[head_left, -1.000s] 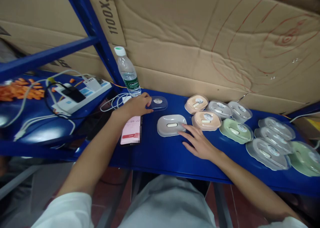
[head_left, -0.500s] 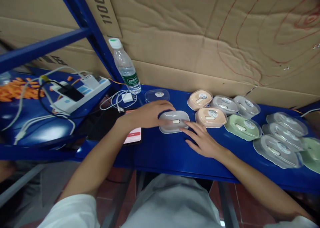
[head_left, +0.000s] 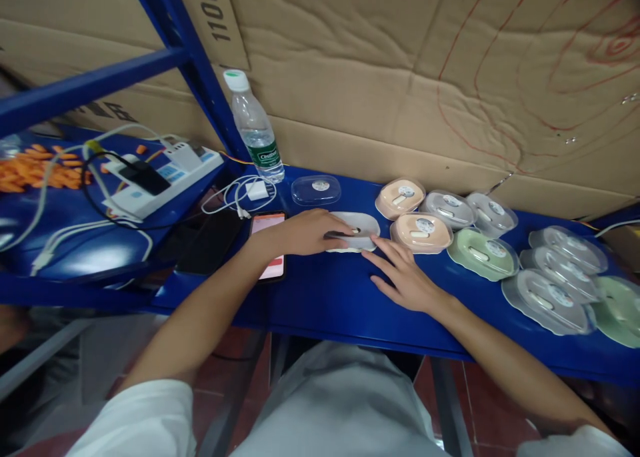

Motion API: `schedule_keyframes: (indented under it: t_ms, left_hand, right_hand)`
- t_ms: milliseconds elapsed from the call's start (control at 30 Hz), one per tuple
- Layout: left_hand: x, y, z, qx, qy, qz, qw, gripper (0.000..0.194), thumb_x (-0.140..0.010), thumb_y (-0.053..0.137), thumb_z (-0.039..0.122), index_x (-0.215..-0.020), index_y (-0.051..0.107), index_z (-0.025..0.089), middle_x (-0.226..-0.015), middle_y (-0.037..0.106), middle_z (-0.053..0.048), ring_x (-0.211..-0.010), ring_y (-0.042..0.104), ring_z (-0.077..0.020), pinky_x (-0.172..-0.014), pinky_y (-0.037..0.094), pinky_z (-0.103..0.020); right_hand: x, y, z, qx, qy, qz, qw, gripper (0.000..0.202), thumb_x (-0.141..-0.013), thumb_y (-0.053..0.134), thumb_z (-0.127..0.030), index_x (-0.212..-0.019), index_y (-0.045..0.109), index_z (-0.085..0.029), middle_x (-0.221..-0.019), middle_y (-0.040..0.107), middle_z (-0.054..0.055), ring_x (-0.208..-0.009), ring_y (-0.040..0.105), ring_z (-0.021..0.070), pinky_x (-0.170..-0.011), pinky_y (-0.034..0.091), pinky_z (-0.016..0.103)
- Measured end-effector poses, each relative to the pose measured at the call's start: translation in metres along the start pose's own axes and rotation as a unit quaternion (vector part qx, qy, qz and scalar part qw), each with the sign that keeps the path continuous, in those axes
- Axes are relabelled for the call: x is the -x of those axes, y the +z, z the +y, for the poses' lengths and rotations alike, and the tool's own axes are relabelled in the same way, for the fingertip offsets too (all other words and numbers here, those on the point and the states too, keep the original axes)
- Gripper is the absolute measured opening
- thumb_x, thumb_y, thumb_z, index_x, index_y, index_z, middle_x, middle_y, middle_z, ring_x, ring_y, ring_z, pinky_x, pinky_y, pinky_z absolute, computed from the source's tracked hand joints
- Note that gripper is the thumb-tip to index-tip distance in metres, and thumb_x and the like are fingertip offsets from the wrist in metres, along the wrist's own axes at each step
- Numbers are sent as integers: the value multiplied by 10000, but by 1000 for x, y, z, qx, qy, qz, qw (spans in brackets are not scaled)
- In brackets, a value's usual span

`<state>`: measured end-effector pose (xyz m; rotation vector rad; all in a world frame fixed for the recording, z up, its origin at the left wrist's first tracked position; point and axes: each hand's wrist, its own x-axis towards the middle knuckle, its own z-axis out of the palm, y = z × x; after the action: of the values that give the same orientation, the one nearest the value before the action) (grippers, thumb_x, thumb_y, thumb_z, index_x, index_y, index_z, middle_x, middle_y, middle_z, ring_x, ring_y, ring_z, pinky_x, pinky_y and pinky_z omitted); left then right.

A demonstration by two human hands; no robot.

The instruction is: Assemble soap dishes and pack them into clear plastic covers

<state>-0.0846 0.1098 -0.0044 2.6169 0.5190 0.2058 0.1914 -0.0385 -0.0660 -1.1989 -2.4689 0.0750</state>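
- Your box [head_left: 364,232] sits mid-frame, its clear lid [head_left: 323,197] off, just above.
- Left hand [head_left: 313,232] over it, grip hidden; right hand [head_left: 407,280] spread at its edge.
- Covered boxes [head_left: 484,252], right, look done; yours seemingly isn't.

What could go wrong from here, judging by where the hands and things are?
The left hand, at the gray dish, reaches across the smartphone; its wrist might nudge it. The right hand is close to the nearer peach dish and could bump it. The water bottle, if knocked, might topple onto the clear lid nearby.
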Motion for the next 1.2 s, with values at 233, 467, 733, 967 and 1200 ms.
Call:
schedule_keyframes:
  t_ms: [233,467,733,967,1200]
  left_hand:
    - [1,-2,-6,-47,-34,40,997,364,-1082,535,370,-1356,733,236,-1357,769,-76,-1285,702,-266,-1123,487,-366]
    - [4,-8,-30,-184,-106,67,975,347,-1019,583,283,-1304,748,175,-1314,776,-128,-1233,727,-313,-1116,515,-443]
    - [5,-2,-41,-169,-81,86,979,381,-1077,521,365,-1347,714,177,-1410,719,-136,-1342,653,-315,-1193,444,-487]
    - [9,8,-33,-143,-82,62,984,661,-974,686,597,-1562,533,334,-1688,452,-122,-1547,417,-406,-1295,230,-654]
    - [10,-1,-37,-117,-109,8,987,616,-991,651,308,-1584,487,316,-1559,600,-93,-1465,532,-337,-1292,263,-615]
  right_hand:
    - [-2,-2,-1,-17,2,-21,1000,673,-1101,508,-313,-1721,247,-338,-1742,378,98,-1553,421,319,-1227,434,605]
    - [-3,-2,1,-48,-11,-37,998,549,-1100,512,-276,-1643,429,-275,-1624,554,83,-1540,453,285,-1242,467,568]
    - [-11,-9,-10,-24,-56,-48,997,556,-1111,520,-328,-1652,421,-245,-1602,583,94,-1540,488,268,-1251,476,506]
    - [-94,-79,16,83,121,-58,987,463,-1126,409,-318,-1550,561,-213,-1575,604,132,-1474,554,308,-1249,406,539]
    - [-134,-91,70,107,381,-210,894,574,-1043,559,-498,-1496,568,-145,-1484,627,247,-1352,622,413,-1067,519,547]
